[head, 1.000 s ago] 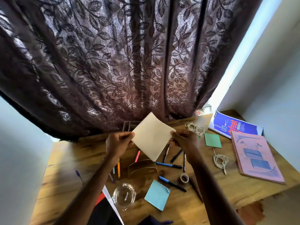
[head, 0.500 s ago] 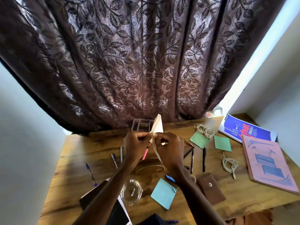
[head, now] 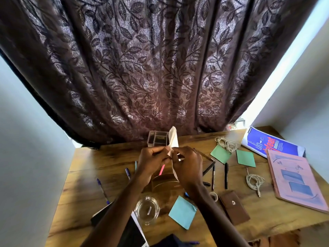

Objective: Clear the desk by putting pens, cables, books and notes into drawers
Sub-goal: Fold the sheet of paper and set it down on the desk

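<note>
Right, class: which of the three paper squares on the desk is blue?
The light blue square nearest the front edge, beside the glass dish. The left green square and right green square lie farther back.

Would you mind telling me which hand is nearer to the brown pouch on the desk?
Right. The right hand is left of and beyond the brown pouch; the left hand is farther left, past the right hand. Both pinch the folded paper.

Blue book (head: 263,141), far right of desk: white "un" and red-orange "efeat" run up the cover, the first letter partly cut off. Small print on its far corner is too fine to read. Pink book (head: 295,180) beside it: markings illegible.
</note>
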### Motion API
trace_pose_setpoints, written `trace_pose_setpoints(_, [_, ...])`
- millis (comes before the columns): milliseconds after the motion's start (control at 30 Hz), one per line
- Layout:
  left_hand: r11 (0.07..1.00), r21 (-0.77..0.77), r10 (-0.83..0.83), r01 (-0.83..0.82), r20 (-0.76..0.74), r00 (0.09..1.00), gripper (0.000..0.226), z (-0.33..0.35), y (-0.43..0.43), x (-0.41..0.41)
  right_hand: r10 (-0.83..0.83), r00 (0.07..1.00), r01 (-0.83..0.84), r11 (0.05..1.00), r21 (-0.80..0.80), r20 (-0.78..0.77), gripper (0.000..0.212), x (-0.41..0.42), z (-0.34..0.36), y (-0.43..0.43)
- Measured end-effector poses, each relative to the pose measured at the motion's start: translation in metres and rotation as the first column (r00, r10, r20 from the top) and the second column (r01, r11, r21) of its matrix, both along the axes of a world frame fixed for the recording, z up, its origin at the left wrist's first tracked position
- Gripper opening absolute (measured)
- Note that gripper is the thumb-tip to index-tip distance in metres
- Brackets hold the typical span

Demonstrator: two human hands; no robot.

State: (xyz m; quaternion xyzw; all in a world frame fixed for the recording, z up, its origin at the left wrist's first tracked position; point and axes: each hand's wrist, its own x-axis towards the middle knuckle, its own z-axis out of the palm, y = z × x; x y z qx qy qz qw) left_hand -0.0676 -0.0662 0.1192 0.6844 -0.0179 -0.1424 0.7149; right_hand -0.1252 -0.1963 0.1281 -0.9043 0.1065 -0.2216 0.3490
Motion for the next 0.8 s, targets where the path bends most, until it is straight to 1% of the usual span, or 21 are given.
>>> trace_pose_setpoints(100, [0.997, 0.068, 0.015, -0.020, 0.081, 0.997, 0.026, -0.002, 0.000, 0.000, -0.006, 1.000, 0.006, 1.000, -0.005, 0.002, 0.018, 0.000, -0.002, 0.003])
trace_pose_setpoints(167, [0.996, 0.066, 0.046, -0.053, 0.095, 0.994, 0.024, -0.003, 0.000, -0.001, -0.001, 1.000, 0.001, 1.000, -0.002, 0.016, 0.019, 0.000, -0.002, 0.005])
trace_pose_setpoints(300, [0.998, -0.003, 0.056, -0.056, 0.054, 0.997, 0.020, -0.006, 0.002, 0.002, 0.014, 0.999, -0.012, 0.999, -0.034, 0.044, 0.022, 0.000, -0.006, 0.009])
trace_pose_setpoints(467, [0.997, -0.005, 0.074, -0.074, -0.035, 0.997, 0.016, -0.004, 0.004, 0.007, 0.021, 1.000, -0.021, 0.993, -0.119, 0.001, 0.031, 0.001, -0.019, 0.014])
trace_pose_setpoints(533, [0.996, 0.066, 0.065, -0.063, -0.022, 0.998, 0.018, -0.001, 0.005, 0.008, 0.038, 0.999, -0.040, 0.989, -0.145, -0.012, 0.029, 0.003, -0.021, 0.014])
trace_pose_setpoints(633, [0.955, 0.292, 0.017, -0.060, 0.148, 0.989, 0.027, 0.003, 0.009, 0.011, 0.040, 0.999, -0.042, 0.989, -0.143, -0.014, 0.023, 0.005, -0.022, 0.010])
trace_pose_setpoints(700, [0.896, 0.432, -0.028, -0.098, 0.277, 0.960, 0.029, 0.007, 0.011, 0.014, 0.035, 0.999, -0.037, 0.990, -0.134, -0.020, 0.020, 0.007, -0.023, 0.005])
trace_pose_setpoints(767, [0.850, 0.510, -0.085, -0.129, 0.375, 0.923, 0.029, 0.011, 0.012, 0.017, 0.073, 0.997, -0.076, 0.991, -0.108, -0.037, 0.021, 0.008, -0.026, 0.000])
trace_pose_setpoints(800, [0.846, 0.521, -0.120, -0.112, 0.391, 0.913, 0.029, 0.013, 0.012, 0.019, 0.101, 0.993, -0.106, 0.989, -0.099, -0.055, 0.021, 0.009, -0.028, -0.003])
